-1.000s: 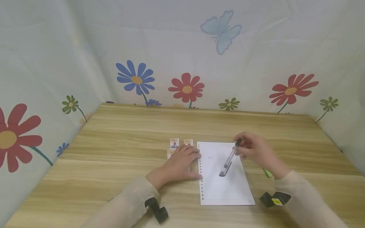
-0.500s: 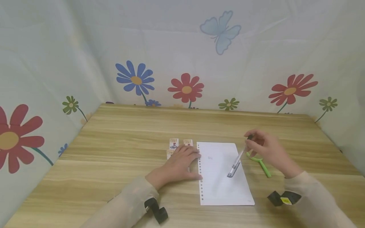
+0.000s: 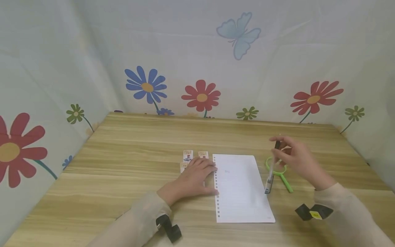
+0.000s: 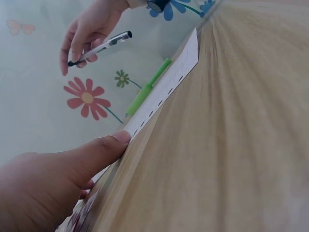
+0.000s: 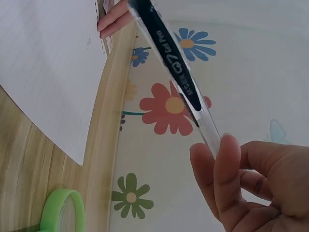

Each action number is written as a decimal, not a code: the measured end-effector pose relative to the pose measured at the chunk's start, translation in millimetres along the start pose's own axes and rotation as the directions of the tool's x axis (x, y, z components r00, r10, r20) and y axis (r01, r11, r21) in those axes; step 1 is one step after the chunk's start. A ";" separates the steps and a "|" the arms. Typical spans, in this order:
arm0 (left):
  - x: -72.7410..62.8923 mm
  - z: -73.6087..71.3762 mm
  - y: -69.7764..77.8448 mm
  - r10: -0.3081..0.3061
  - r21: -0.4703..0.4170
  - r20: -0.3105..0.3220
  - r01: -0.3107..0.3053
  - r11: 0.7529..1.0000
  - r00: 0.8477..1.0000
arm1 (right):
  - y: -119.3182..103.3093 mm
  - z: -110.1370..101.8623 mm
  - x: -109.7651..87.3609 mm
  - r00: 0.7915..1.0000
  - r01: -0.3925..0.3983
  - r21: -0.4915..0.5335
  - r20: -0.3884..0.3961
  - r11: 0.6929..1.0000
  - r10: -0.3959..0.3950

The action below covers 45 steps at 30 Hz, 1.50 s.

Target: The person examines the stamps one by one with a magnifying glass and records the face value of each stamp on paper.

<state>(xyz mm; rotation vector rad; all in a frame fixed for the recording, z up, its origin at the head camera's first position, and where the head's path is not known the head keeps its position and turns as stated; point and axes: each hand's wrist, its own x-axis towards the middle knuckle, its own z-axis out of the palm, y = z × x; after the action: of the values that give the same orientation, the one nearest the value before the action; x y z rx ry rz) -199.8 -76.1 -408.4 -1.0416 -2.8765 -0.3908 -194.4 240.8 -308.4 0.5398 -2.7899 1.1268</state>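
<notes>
My right hand [image 3: 299,163] pinches a clear gel pen [image 3: 270,176] by one end, between thumb and fingers. The pen hangs in the air by the paper's right edge; its dark label [image 5: 174,63] reads "Gel Pen" in the right wrist view. Palm down, my left hand [image 3: 191,176] rests at the left edge of a punched, lined sheet of paper [image 3: 240,202], its thumb and fingertips touching that edge. Faint small writing shows near the sheet's upper left. Several small picture cards [image 3: 188,155] lie beneath and beyond the left hand, partly covered.
A green magnifying glass [image 3: 286,182] lies right of the paper, below the right hand. The wooden table [image 3: 129,147] meets a white curtain [image 3: 172,44] printed with flowers and a butterfly at its back and sides. Each wrist wears a black camera band [image 3: 314,212].
My right hand has moved right, carrying the pen from above the paper to its right edge; the pen now hangs more upright. The magnifying glass has come into view. The left hand stays put.
</notes>
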 end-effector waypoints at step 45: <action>-1.1 -1.1 0.5 -0.009 -0.027 0.016 0.010 1.000 1.000 | 27.1 56.4 -3.4 0.930 -0.282 -0.177 0.191 0.943 0.314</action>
<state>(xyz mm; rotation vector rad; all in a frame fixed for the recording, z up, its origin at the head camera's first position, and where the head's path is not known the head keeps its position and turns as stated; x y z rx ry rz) -198.7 -76.7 -407.3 -1.0403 -2.8994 -0.4255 -197.8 221.1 -367.7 0.2385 -3.1989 0.9442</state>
